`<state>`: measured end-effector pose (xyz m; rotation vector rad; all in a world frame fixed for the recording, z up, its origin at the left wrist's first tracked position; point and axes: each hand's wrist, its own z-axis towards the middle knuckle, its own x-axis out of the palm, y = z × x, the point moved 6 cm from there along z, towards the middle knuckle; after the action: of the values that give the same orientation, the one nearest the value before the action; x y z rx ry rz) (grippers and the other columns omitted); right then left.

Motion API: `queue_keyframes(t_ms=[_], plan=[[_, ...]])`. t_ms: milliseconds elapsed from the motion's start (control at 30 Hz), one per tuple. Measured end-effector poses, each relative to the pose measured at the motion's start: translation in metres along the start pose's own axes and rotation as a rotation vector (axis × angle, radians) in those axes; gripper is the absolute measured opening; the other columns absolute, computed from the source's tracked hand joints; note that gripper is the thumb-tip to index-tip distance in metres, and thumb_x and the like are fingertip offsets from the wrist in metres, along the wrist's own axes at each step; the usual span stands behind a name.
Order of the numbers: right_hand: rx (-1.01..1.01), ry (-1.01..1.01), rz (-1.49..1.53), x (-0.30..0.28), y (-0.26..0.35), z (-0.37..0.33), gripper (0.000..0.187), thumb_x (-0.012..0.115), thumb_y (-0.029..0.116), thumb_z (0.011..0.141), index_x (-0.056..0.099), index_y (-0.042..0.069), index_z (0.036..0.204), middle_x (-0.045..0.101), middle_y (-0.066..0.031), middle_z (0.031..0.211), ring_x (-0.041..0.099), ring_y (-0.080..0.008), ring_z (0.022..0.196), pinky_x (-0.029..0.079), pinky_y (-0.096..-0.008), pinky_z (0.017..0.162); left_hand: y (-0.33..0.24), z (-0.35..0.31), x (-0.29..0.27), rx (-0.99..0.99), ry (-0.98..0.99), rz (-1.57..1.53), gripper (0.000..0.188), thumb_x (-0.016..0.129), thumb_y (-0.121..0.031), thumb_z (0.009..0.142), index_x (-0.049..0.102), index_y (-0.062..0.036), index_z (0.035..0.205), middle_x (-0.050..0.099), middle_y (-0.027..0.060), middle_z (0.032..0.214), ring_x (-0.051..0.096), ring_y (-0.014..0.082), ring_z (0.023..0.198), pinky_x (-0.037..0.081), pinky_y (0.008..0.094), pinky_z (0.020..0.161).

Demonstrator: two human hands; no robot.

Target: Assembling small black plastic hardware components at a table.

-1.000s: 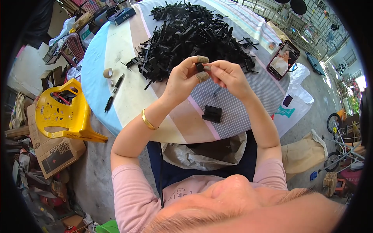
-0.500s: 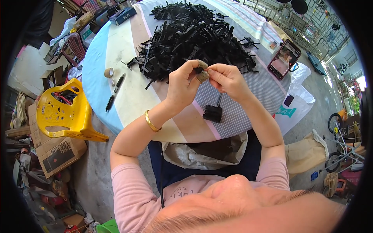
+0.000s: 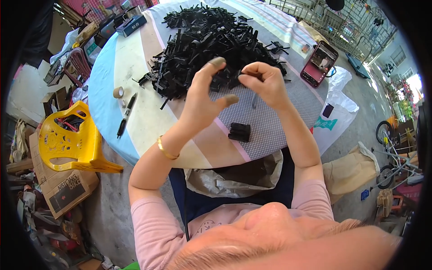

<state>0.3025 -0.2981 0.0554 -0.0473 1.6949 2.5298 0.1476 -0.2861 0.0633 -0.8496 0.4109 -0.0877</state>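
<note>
A large heap of small black plastic parts [image 3: 211, 45] covers the far middle of the round table. My left hand [image 3: 201, 100] is in front of the heap, its thumb and forefinger spread wide with nothing between them. Brownish tape or finger covers wrap those two fingertips. Just to the right, my right hand [image 3: 266, 84] pinches a small black part [image 3: 238, 78] between thumb and forefinger; the dark heap behind blurs its outline. Nearer to me, a compact black bundle of parts [image 3: 239, 132] lies on the tablecloth. A thin greyish strip [image 3: 254, 101] shows below my right hand.
On the striped tablecloth [image 3: 135, 67] are a tape roll [image 3: 118, 92], a black-and-white pen [image 3: 127, 115] and a dark blue box [image 3: 131, 25]. A phone [image 3: 319, 64] stands at the right edge. An open sack [image 3: 211, 183] rests at my lap. A yellow chair [image 3: 72, 135] stands left.
My left thumb and forefinger have parted, and the hands have moved apart. The black part, held between both hands before, is now in my right hand only. The view has shifted slightly.
</note>
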Motion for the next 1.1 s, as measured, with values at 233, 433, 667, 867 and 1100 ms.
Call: queue_keyframes(t_ms=[233,433,667,867,1100], plan=[[0.242,0.362,0.457,0.003,-0.012,0.000,0.016,0.061,0.013,0.080,0.056,0.001,0.088,0.048,0.0030,0.063,0.036,-0.0013,0.046,0.025,-0.0164,0.039,0.022,-0.008,0.021,-0.496,0.552,-1.040,0.029,0.062,-0.005,0.078,0.050,0.0036,0.103,0.059,0.0096,0.093,0.060,0.0205,0.090,0.049,0.0349,0.084],[0.175,0.401,0.299,0.006,-0.009,-0.001,0.020,0.064,0.013,0.079,0.058,-0.001,0.094,0.052,0.0038,0.070,0.039,-0.0004,0.053,0.029,-0.0152,0.043,0.024,-0.014,0.031,-0.642,0.509,-1.104,0.023,0.062,-0.006,0.078,0.052,0.0025,0.096,0.058,0.0096,0.090,0.061,0.0204,0.084,0.050,0.0344,0.082],[0.099,0.323,0.150,0.017,-0.006,-0.001,0.019,0.058,0.014,0.084,0.059,0.000,0.097,0.053,0.0033,0.068,0.042,-0.0008,0.055,0.033,-0.0151,0.046,0.033,-0.013,0.021,-0.595,0.381,-0.933,0.018,0.061,-0.007,0.080,0.053,0.0021,0.092,0.060,0.0112,0.090,0.061,0.0211,0.083,0.050,0.0355,0.080],[0.078,0.255,0.168,0.013,-0.007,0.000,0.020,0.051,0.018,0.089,0.058,0.001,0.096,0.050,0.0028,0.064,0.042,-0.0015,0.054,0.032,-0.0151,0.046,0.029,-0.009,0.014,-0.511,0.302,-0.818,0.015,0.064,-0.004,0.076,0.053,0.0012,0.086,0.060,0.0105,0.086,0.061,0.0195,0.082,0.050,0.0342,0.080],[-0.019,0.177,0.093,0.012,-0.003,-0.002,0.017,0.047,0.014,0.089,0.054,-0.001,0.094,0.048,0.0014,0.065,0.037,-0.0008,0.050,0.028,-0.0145,0.043,0.038,-0.008,0.009,-0.506,0.224,-0.768,0.019,0.067,-0.002,0.072,0.052,-0.0003,0.084,0.060,0.0087,0.083,0.060,0.0154,0.078,0.050,0.0284,0.074]])
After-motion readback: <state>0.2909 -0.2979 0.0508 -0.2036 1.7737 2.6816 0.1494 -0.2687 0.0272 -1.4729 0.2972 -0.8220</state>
